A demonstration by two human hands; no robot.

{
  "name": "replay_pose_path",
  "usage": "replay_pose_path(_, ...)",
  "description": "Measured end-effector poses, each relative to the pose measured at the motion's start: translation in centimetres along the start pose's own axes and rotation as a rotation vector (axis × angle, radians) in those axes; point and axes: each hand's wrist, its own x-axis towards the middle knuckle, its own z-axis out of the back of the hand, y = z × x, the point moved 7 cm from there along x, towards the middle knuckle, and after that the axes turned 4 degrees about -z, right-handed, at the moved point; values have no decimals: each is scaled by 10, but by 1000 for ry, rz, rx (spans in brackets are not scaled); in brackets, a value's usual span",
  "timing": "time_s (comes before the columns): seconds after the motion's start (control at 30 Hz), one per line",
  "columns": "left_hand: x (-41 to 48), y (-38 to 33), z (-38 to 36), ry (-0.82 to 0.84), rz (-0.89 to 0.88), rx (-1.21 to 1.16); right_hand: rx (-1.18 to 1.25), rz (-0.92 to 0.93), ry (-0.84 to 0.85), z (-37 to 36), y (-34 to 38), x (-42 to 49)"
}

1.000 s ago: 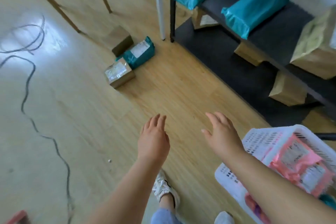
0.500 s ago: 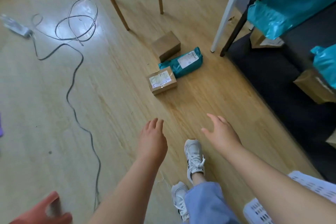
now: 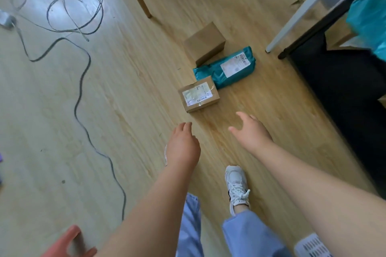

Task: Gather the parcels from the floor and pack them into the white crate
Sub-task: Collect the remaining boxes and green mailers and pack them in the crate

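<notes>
**Three parcels on the floor, nothing in either grip**

Clustered on the wooden floor (image 3: 129, 110) ahead of the feet: labelled box (image 3: 198, 94) nearest, teal mailer (image 3: 227, 69) just behind and seemingly touching its far corner, plain box (image 3: 205, 44) beyond, against the mailer's far edge. Well apart from the white crate (image 3: 313, 245), with only a corner in view at the bottom right.

Hovering short of the labelled box: left hand (image 3: 183, 146), fingers relaxed and pointing forward, grip empty; right hand (image 3: 250, 133), fingers spread and thumb out, grip wide and empty. Touching no parcel.

Likely handling, judged by looks alone:

- **Both boxes:** stiff, taped, small enough for one hand, probably light. Best taken across the two long sides, thumb on one and fingers on the other, clear of the glossy label and tape, both prone to slipping.
- **Mailer:** soft, slick plastic, likely to sag and shift. Better gripped round the padded middle than by a loose end.

Worth lifting the labelled box first, being nearest and unblocked. Worth minding the grey cable (image 3: 83, 94) on the left when stepping.
</notes>
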Motion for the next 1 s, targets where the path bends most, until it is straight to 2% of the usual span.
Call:
replay_pose_path(0.2, 87, 18, -4, 114, -38, 51, 124, -146, -39, -12, 21, 73)
replay_pose_path(0.4, 193, 56, -40, 168, -120, 137, 510, -385, 38, -92, 8, 157)
replay_pose_path(0.63, 308, 76, -88, 150, -165, 193, 712, -409, 143, -187, 5, 239)
replay_pose_path(0.83, 333, 83, -123, 259, -53, 77, 830, -432, 272, -222, 11, 271)
replay_pose_path(1.0, 293, 79, -126, 299, -37, 183, 993, -477, 243, -216, 3, 252)
